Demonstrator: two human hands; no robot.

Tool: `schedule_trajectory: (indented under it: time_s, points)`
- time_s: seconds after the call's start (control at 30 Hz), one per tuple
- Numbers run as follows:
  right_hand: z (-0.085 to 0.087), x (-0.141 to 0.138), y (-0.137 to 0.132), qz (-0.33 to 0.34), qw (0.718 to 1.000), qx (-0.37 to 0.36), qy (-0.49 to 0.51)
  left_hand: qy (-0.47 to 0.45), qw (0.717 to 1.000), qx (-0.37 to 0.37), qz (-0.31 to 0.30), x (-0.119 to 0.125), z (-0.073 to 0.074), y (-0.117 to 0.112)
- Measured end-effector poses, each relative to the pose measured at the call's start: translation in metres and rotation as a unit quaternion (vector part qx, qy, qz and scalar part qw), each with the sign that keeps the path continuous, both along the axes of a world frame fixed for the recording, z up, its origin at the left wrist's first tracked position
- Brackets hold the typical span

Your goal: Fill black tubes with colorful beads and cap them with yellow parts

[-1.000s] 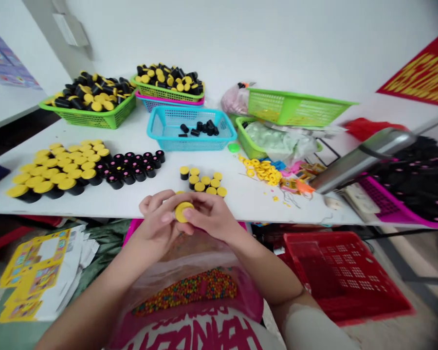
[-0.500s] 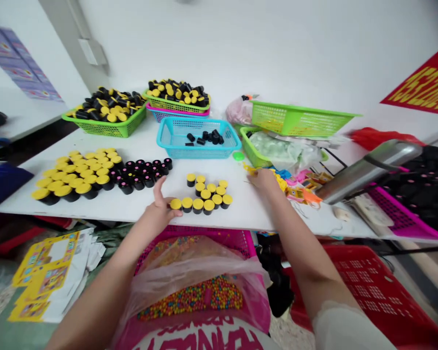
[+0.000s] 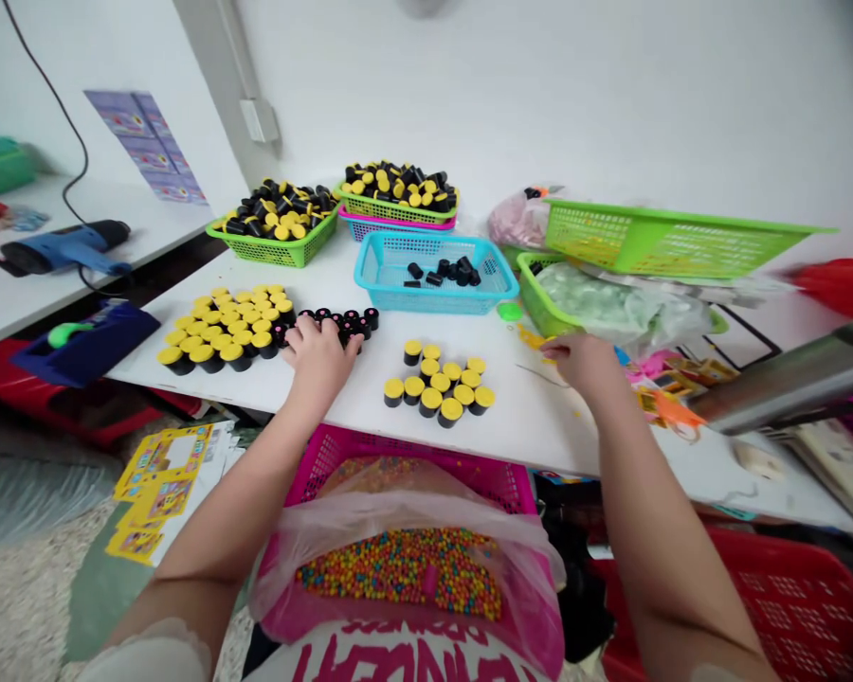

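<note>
My left hand (image 3: 318,356) rests with spread fingers on the rows of black cylinders with pink centres (image 3: 348,327). Beside them lies a dense block of yellow-capped black cylinders (image 3: 217,327). A smaller cluster of yellow-capped cylinders (image 3: 437,385) stands on the white table (image 3: 533,426) between my hands. My right hand (image 3: 579,362) is curled at the edge of a heap of yellow rings (image 3: 533,336), which it largely hides. I cannot tell whether its fingers hold a ring.
Green baskets (image 3: 277,248) and a blue basket (image 3: 426,298) hold black and yellow pieces at the back. A pink basket with a bag of coloured beads (image 3: 405,568) sits below the table edge. A metal tube (image 3: 789,384) projects at right. A red basket (image 3: 803,606) stands lower right.
My left hand has moved from the yellow-capped cluster onto the black cylinders. My right hand stays by the yellow rings. The view has swung up and rightward, showing more of the left side.
</note>
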State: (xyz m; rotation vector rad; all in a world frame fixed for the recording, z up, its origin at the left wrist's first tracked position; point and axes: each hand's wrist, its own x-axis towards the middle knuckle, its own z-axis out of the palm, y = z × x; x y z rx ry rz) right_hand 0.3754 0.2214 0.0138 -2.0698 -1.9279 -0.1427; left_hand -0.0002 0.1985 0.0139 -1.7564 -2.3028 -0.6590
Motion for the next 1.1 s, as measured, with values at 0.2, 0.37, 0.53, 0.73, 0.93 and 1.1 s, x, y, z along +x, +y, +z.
schedule_trajectory:
  time_s: [0.2, 0.37, 0.53, 0.73, 0.93, 1.1]
  points:
    - [0.025, -0.021, -0.039, 0.15, 0.97, 0.176, 0.073, 0.064, 0.997, -0.03, 0.017, 0.01, -0.023, 0.014]
    - [0.037, -0.043, -0.06, 0.195, 0.953, 0.199, 0.12, 0.051, 0.998, -0.032, 0.004, 0.012, -0.019, 0.02]
    - [0.049, -0.077, -0.091, 0.227, 0.904, 0.25, 0.261, -0.04, 0.995, -0.061, -0.073, 0.012, 0.016, -0.003]
    - [0.05, -0.133, -0.124, 0.373, 0.795, 0.227, 0.421, -0.365, 0.799, -0.135, -0.459, 0.016, 0.06, -0.074]
    - [0.032, -0.149, -0.13, 0.488, 0.724, 0.231, 0.43, -0.555, 0.623, -0.156, -0.529, 0.023, 0.042, -0.107]
    - [0.027, -0.149, -0.138, 0.498, 0.73, 0.249, 0.396, -0.55, 0.622, -0.058, -0.554, 0.026, 0.018, -0.113]
